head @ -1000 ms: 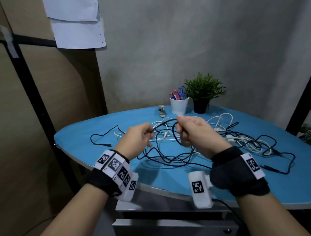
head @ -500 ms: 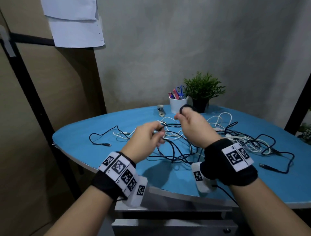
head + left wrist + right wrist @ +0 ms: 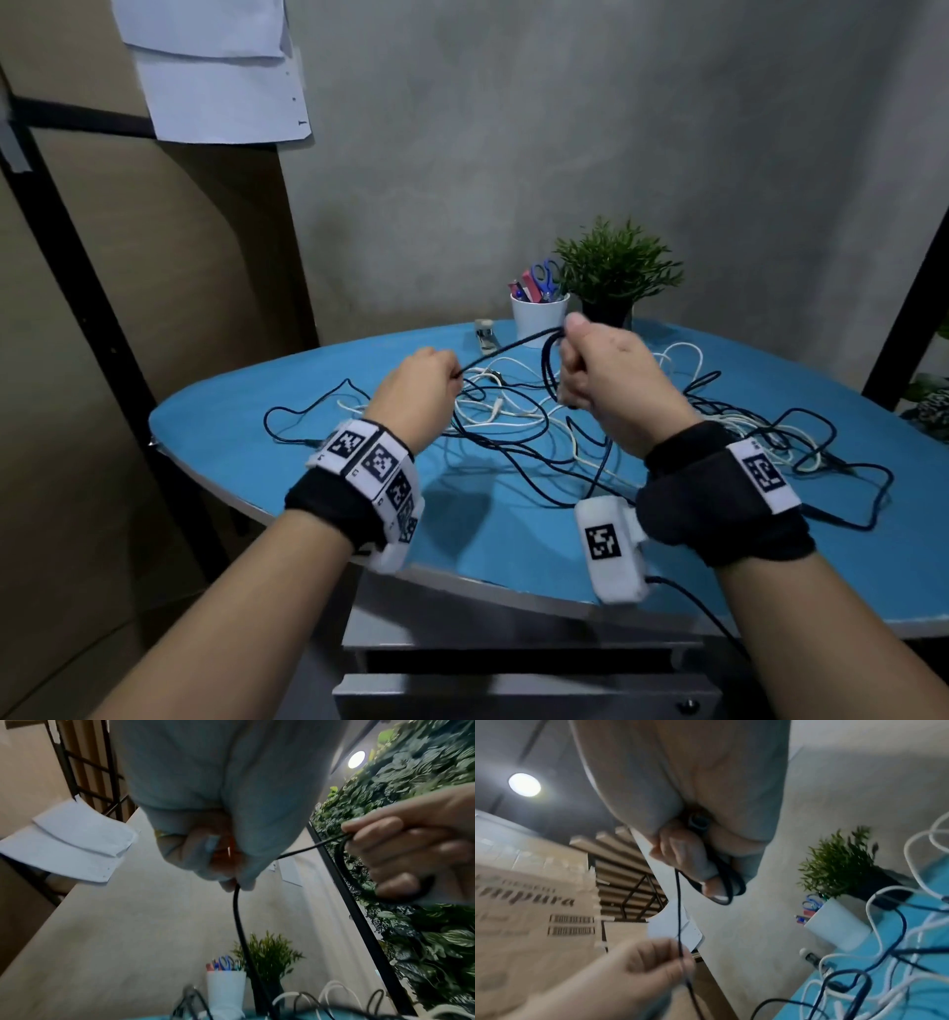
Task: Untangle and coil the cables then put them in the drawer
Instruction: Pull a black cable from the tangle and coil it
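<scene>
A tangle of black cables (image 3: 513, 452) and white cables (image 3: 493, 411) lies on the blue table (image 3: 246, 411). My right hand (image 3: 598, 370) is raised above it, gripping small loops of a black cable (image 3: 727, 882) in its fist. A straight stretch of that black cable (image 3: 508, 349) runs left to my left hand (image 3: 421, 383), which pinches it between thumb and fingertips (image 3: 232, 884). From the left hand the cable (image 3: 239, 923) drops to the pile. A grey drawer (image 3: 513, 688) sits below the table's front edge.
A white cup with scissors and pens (image 3: 539, 318) and a potted plant (image 3: 613, 272) stand at the back of the table. A small stapler (image 3: 484, 334) lies left of the cup. More black cable (image 3: 847, 462) trails over the table's right side.
Both hands have risen and drawn apart, pulling the black cable taut between them. The right hand now holds loops of it higher, near the cup.
</scene>
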Demonstrator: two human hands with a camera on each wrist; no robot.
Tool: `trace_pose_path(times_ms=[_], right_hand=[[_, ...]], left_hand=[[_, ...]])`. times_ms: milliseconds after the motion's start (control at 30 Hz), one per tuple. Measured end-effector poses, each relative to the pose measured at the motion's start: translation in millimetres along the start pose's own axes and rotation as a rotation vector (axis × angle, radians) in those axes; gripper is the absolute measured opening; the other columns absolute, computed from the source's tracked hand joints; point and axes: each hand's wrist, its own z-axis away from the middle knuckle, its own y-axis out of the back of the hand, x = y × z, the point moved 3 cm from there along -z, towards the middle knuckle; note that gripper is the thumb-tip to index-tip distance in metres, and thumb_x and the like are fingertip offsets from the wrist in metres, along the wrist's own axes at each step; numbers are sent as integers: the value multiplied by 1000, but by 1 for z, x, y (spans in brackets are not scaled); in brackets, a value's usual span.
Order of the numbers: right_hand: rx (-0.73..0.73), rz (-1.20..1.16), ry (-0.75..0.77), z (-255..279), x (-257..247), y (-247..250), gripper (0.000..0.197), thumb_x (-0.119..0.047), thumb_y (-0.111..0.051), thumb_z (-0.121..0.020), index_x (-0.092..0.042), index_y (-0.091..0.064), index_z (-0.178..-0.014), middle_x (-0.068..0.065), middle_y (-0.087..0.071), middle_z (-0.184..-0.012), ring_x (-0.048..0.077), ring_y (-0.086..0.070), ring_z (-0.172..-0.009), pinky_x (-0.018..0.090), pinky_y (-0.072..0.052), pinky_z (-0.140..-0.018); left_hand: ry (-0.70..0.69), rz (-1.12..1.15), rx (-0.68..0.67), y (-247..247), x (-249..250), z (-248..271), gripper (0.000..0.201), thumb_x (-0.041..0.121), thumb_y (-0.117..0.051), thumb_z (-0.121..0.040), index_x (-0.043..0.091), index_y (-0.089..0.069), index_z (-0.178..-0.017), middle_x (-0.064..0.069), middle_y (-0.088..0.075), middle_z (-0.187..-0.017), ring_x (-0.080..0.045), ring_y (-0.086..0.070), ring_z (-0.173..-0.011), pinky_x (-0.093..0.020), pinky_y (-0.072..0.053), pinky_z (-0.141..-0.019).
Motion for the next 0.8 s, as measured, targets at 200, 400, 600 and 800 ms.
trace_pose_path(times_ms=[200, 400, 600, 800], right_hand=[[114, -677, -12, -4, -18, 4, 37, -26, -31, -103, -10, -47, -73, 19, -69, -100, 23, -70, -85, 28, -55, -70], [209, 99, 176, -10, -8, 5, 24, -20, -40, -100, -11, -59, -89, -3, -58, -96, 5, -56, -93, 22, -40, -90], [-37, 722, 89, -14, 11, -6, 22, -21, -37, -99, -5, -49, -90, 12, -63, -87, 19, -59, -76, 26, -42, -66], [-132, 716, 187, -3, 3, -17, 44, -42, -43, -96, -1, -54, -84, 6, -53, -64, 19, -50, -62, 38, -40, -63]], left_hand=[[-87, 47, -221, -34, 4, 25, 13, 11, -49, -88, 9, -59, -79, -8, -57, -83, -29, -56, -81, -33, -44, -70], [43, 451, -399, -28, 14, 35, 20, 10, -37, -95, 20, -48, -81, -8, -66, -78, -21, -67, -57, -29, -53, -53], [33, 759, -74, 1, 20, 12, 23, 9, -46, -95, 25, -48, -78, -10, -67, -78, -21, -68, -73, -38, -58, -72], [-185, 480, 295, 34, 31, -1, 12, 17, -51, -91, 29, -48, -92, -1, -69, -87, -25, -63, -81, -40, -52, -74]])
